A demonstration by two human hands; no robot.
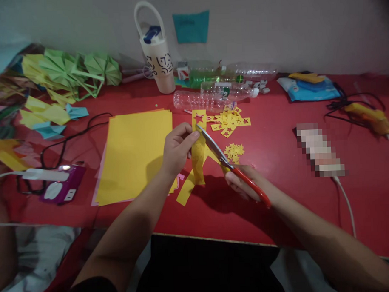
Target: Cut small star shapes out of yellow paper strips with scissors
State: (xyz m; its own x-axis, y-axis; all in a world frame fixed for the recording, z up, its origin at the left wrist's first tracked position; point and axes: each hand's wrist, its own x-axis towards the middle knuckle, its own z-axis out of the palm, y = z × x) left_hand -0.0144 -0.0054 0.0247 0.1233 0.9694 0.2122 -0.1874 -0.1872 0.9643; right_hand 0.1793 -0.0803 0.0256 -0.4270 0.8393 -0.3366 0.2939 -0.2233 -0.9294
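Note:
Between its fingers and thumb, my left hand [179, 148] pinches a yellow paper strip [199, 163] that has a star-shaped hole near its top. My right hand [242, 182] is wrapped round the red handles of a pair of scissors [225, 160]. The blades lie across the strip, just below the star hole and close to my left thumb. More yellow strips [185, 191] lie beneath on the red table. Beyond the scissors are a small pile of cut yellow stars [234, 152] and a heap of punched yellow pieces [230, 120].
A stack of yellow paper [134, 156] lies left of my hands. A white tumbler [159, 64] and clear plastic bottles [205, 99] line the back. A purple power strip [63, 184] with cords sits at left, folded paper [69, 69] behind it. A glue gun [370, 118] lies at right.

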